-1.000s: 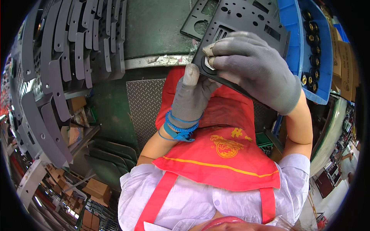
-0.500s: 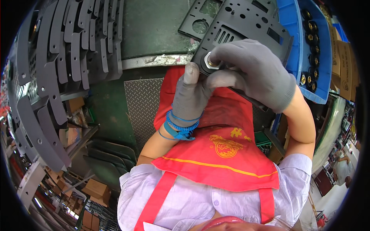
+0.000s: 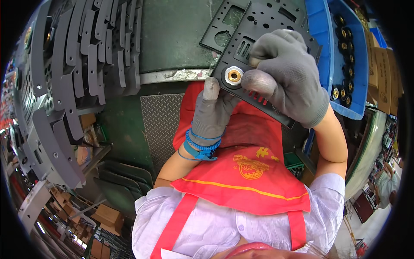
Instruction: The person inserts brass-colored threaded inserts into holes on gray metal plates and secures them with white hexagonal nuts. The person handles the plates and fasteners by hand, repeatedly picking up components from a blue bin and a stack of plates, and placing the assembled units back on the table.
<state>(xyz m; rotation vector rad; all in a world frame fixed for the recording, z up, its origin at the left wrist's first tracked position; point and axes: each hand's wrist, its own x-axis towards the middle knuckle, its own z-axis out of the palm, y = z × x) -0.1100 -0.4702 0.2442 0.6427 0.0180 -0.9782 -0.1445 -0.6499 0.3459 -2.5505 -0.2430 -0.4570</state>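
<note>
Both my hands wear grey gloves. A black slotted metal panel [image 3: 246,31] slants across the bench edge toward my lap. My left hand [image 3: 211,108] is closed on its near left corner, thumb on top and fingers underneath. Near that corner sits a round silver fitting [image 3: 233,76] with a brass-coloured centre, flush in the panel. Just right of the fitting is my right hand [image 3: 291,77], over the panel. Its fingers are curled, with a gap between forefinger and thumb. The thumb tip lies beside the fitting, and no object shows between them.
Another black metal plate [image 3: 214,30] lies under the panel on the green bench [image 3: 174,39]. A blue bin [image 3: 363,93] at right holds several black round parts with brass centres. Grey bent metal brackets [image 3: 90,64] stand in rows at left. Cardboard boxes [image 3: 381,82] stand beyond the bin.
My right hand has come off the fitting and moved slightly right, uncovering its brass centre. My left hand keeps its hold while the panel has shifted slightly.
</note>
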